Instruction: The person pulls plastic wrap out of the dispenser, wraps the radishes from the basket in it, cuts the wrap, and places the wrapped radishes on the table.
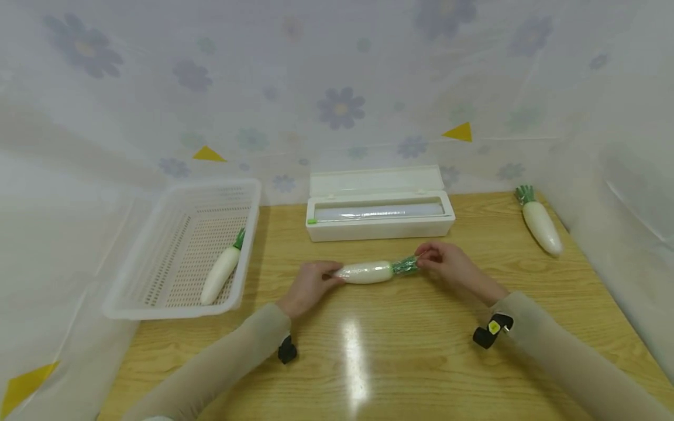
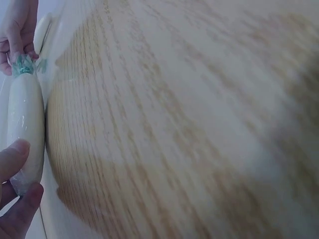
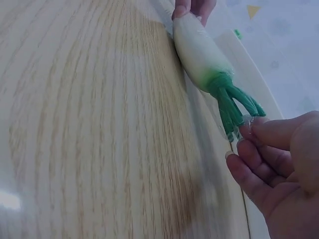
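A white radish (image 1: 367, 272) with green leaf stubs, wrapped in clear film, lies crosswise between both hands in the head view. My left hand (image 1: 310, 286) grips its bare end, the thumb and fingers on either side of the tip. At the leafy end, my right hand (image 1: 451, 268) pinches the loose cling film (image 3: 247, 121) just past the green stalks (image 3: 230, 102). Behind the radish stands a white cling film box (image 1: 380, 229), its lid (image 1: 376, 180) raised and a film roll (image 1: 379, 211) inside.
At the left, a white plastic basket (image 1: 158, 234) holds another radish (image 1: 221, 275). A third radish (image 1: 542, 227), its leaves looking wrapped, lies at the table's far right. A flowered sheet (image 1: 337, 70) hangs behind the wooden table (image 1: 421, 362).
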`<state>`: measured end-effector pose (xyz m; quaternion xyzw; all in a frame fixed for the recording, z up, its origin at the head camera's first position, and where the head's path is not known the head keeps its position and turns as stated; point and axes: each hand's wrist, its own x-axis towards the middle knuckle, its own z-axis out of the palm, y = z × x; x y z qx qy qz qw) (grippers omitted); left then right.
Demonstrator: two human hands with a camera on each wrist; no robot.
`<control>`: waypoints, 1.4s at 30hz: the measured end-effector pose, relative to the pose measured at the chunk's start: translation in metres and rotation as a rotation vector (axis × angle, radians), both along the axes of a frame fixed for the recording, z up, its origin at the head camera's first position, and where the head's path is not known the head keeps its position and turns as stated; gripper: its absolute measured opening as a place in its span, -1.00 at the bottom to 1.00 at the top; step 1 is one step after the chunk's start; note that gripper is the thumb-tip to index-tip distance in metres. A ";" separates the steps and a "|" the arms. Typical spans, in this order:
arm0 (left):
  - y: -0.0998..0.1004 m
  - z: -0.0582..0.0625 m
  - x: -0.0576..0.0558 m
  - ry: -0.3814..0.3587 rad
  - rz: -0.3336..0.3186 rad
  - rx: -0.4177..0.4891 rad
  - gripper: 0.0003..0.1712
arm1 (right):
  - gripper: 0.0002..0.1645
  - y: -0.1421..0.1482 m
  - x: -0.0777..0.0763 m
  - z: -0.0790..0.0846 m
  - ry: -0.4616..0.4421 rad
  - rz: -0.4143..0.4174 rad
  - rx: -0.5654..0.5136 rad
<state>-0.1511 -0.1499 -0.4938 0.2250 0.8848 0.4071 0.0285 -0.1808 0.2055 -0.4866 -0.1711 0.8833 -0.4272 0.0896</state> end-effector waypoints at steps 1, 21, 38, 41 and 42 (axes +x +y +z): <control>0.000 0.000 0.000 -0.001 -0.002 -0.001 -0.61 | -0.84 0.000 0.000 0.000 0.000 0.004 -0.007; -0.001 0.000 -0.001 0.010 0.007 -0.031 -0.64 | -0.71 0.003 -0.001 -0.002 0.036 0.084 0.072; -0.003 0.000 -0.008 -0.443 0.050 0.188 -0.53 | -0.87 0.005 0.000 -0.001 0.162 0.150 0.106; 0.002 0.000 -0.009 -0.375 0.052 0.173 -0.58 | -0.86 0.004 0.000 -0.001 0.210 0.167 0.126; 0.003 0.000 -0.009 -0.351 0.055 0.167 -0.56 | -0.86 0.003 0.000 0.000 0.218 0.173 0.132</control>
